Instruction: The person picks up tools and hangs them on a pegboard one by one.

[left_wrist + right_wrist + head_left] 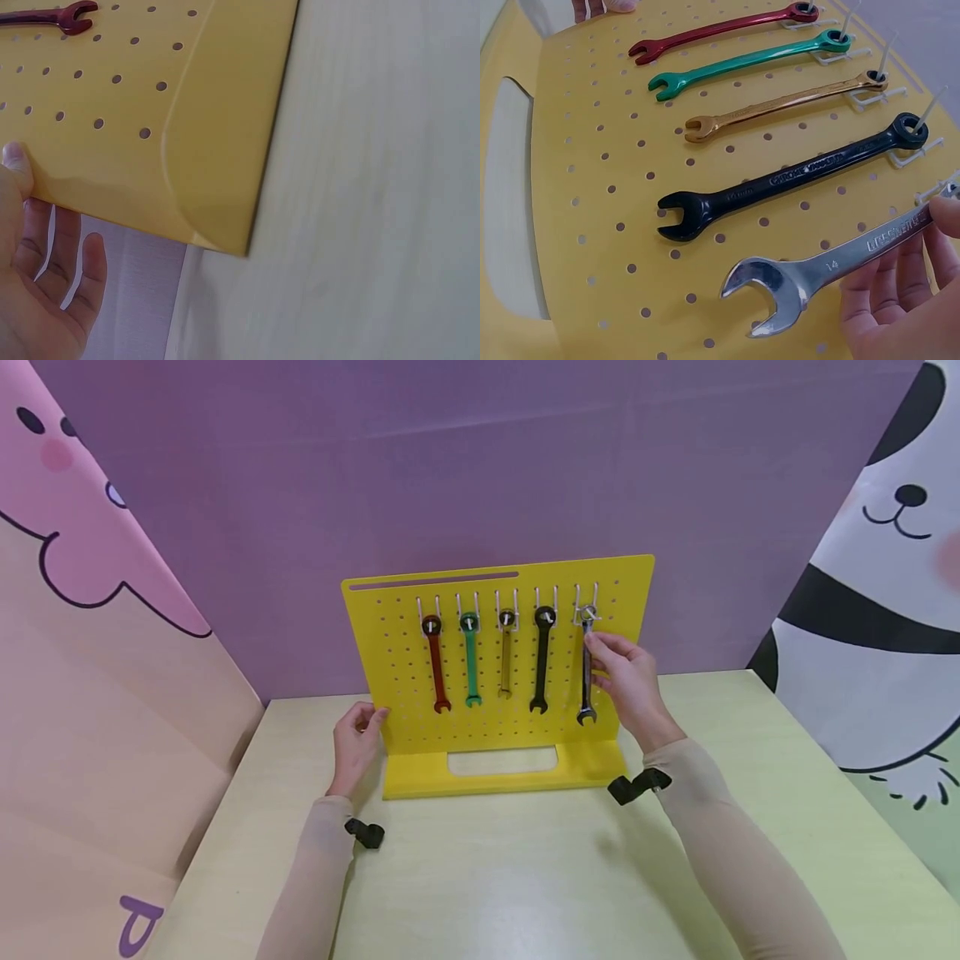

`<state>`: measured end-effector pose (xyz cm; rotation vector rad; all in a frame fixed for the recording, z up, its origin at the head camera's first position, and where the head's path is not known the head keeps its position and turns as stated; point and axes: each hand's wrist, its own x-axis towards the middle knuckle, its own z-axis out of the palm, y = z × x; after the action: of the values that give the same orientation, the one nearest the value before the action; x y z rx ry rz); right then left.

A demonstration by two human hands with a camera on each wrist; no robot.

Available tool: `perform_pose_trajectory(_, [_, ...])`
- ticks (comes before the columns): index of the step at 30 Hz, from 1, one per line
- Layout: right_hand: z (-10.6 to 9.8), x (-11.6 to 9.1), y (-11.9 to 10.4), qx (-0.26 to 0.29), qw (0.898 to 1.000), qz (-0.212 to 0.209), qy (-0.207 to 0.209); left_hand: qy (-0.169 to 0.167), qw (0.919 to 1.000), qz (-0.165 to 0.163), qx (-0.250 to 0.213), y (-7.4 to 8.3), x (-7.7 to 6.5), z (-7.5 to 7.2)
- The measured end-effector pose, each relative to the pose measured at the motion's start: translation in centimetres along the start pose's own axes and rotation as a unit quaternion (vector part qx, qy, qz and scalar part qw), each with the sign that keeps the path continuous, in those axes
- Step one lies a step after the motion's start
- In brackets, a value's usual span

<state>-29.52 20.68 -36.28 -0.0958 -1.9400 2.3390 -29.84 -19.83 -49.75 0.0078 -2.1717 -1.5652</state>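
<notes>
My right hand pinches a silver combination wrench near its ring end, up by a white hook at the right of a yellow pegboard. In the right wrist view the wrench's open jaw end points away from the hand. Thumb in front and fingers behind, my left hand holds the pegboard's left edge. Hanging from hooks to the left of the silver one are a black wrench, a gold wrench, a green wrench and a red wrench.
The pegboard stands on its yellow base, toward the back of a pale table. Close behind rises a purple backdrop. Side panels carry a pink cartoon figure on the left and a panda on the right.
</notes>
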Motion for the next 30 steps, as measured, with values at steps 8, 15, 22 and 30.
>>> perform_pose_trajectory(8, [-0.2,0.4,0.6,-0.026,1.0,-0.008,0.003,0.003,1.0,0.005,0.002,0.0,0.0,-0.1])
perform_pose_trajectory(15, [-0.5,0.5,0.9,-0.044,0.999,-0.011,0.002,0.008,0.9999,0.012,0.001,-0.2,0.2,0.0])
perform_pose_trajectory(22, [-1.3,0.1,1.9,-0.064,0.998,-0.01,0.0,0.003,0.9999,0.01,0.0,-0.3,0.0,0.1])
perform_pose_trajectory(30, [-1.6,0.0,2.9,-0.073,0.997,-0.01,0.012,0.006,1.0,0.005,0.003,-0.2,0.1,0.0])
